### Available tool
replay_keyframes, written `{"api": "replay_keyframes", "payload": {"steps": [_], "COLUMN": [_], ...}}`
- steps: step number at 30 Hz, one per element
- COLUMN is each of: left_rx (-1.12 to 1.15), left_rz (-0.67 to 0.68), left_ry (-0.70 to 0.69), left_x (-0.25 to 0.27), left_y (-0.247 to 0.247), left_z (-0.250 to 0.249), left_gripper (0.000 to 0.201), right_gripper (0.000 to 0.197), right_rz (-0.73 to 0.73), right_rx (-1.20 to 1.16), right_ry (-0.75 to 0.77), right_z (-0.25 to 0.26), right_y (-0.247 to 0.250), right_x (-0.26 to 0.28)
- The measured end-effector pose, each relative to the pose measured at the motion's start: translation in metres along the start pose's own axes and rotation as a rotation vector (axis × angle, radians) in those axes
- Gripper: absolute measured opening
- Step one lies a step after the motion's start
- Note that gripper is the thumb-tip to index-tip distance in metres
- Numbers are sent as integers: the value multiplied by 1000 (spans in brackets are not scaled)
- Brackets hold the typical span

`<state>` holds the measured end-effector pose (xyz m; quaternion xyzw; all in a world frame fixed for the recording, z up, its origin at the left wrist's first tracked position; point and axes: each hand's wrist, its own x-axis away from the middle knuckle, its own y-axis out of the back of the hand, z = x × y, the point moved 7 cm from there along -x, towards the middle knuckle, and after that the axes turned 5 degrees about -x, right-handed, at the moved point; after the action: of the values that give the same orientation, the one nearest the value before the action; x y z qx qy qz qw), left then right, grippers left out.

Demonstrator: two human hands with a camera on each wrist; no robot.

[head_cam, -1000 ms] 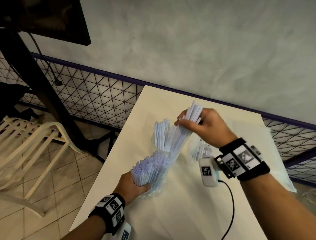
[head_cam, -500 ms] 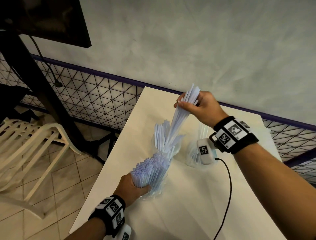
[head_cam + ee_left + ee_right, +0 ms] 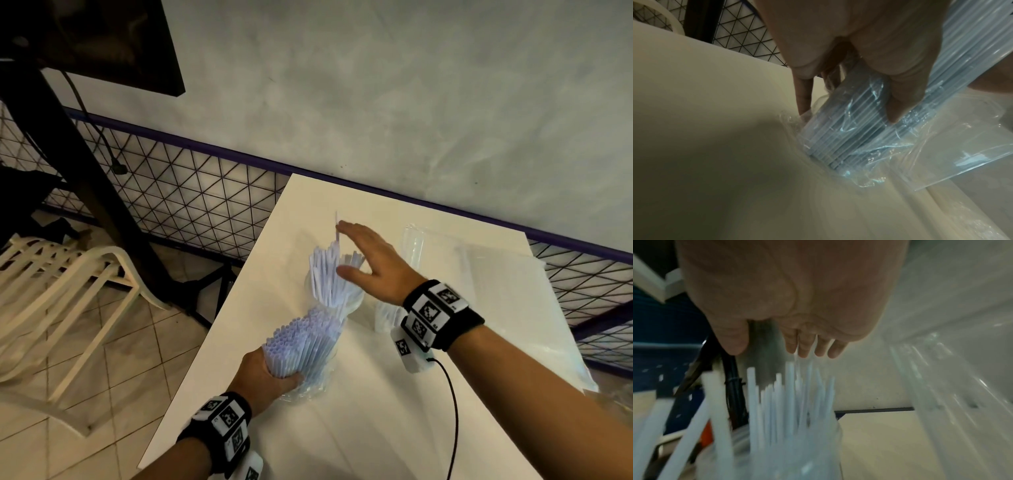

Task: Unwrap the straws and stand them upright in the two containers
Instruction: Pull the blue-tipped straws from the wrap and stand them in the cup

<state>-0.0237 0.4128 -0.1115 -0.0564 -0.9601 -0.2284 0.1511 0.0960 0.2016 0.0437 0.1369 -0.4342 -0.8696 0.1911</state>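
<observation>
My left hand (image 3: 270,375) grips a thick bundle of pale straws (image 3: 301,339), partly in its clear wrapper (image 3: 869,142), its lower end on the white table (image 3: 376,428). Behind it a clear container (image 3: 352,303) holds several loose straws (image 3: 329,274) standing upright. My right hand (image 3: 368,263) hovers open over those straws, fingers straight; one straw pokes up at its fingertips. In the right wrist view the fingers (image 3: 813,347) spread just above the straw tips (image 3: 789,386). A second clear container (image 3: 387,317) with straws shows partly behind my right wrist.
Empty clear wrappers (image 3: 479,274) lie at the table's right and far side. A wire mesh fence (image 3: 191,198) runs along the wall. A white plastic chair (image 3: 58,294) and a dark post (image 3: 78,164) stand left of the table.
My right hand pulled a bunch of straws up out of the bundle, lowered them into the container and let go. It now hovers open. The left hand kept its grip.
</observation>
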Motion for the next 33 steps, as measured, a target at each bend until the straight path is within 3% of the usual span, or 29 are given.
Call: {"api": "replay_keyframes", "payload": {"steps": [4,9,12,14,18,23,26,28,31,33], "left_rx": [5,21,21,26,33,31,34,35,50,52], "left_rz": [3,4,1,7,13,15,21,21,14,9], "left_ry": [2,15,8,7,9,5,12,16,11,6], "left_x": [0,0,-1,-1,-1,-1,-1,-1,-1,0], "left_y": [0,-1,0,-1,-1,-1,-2,-2,-2,-1], "left_z": [1,2,3,3,3,2,4,4,3,1], "left_gripper": [49,48,50,50,52,53,52,52,51,51], "right_gripper": [71,60,60,52,16,19,25,33,46,48], "right_rz": [-75,-191,-162,-122,-162,-287,-186,-45,178,240], "right_rx": [-29,-78,-145,-116,-137,-177,-46,57,169,151], "right_ry": [67,35,17,19,-61,-111,-76,-55,-110,-122], "right_z": [-3,4,14,20,16,8,7,5,0,1], "right_y": [-6,6,14,15,23,41,25,7,-16,-19], "right_x": [6,-2,-21,-36,-52,-40,-32,-27,-17,-9]}}
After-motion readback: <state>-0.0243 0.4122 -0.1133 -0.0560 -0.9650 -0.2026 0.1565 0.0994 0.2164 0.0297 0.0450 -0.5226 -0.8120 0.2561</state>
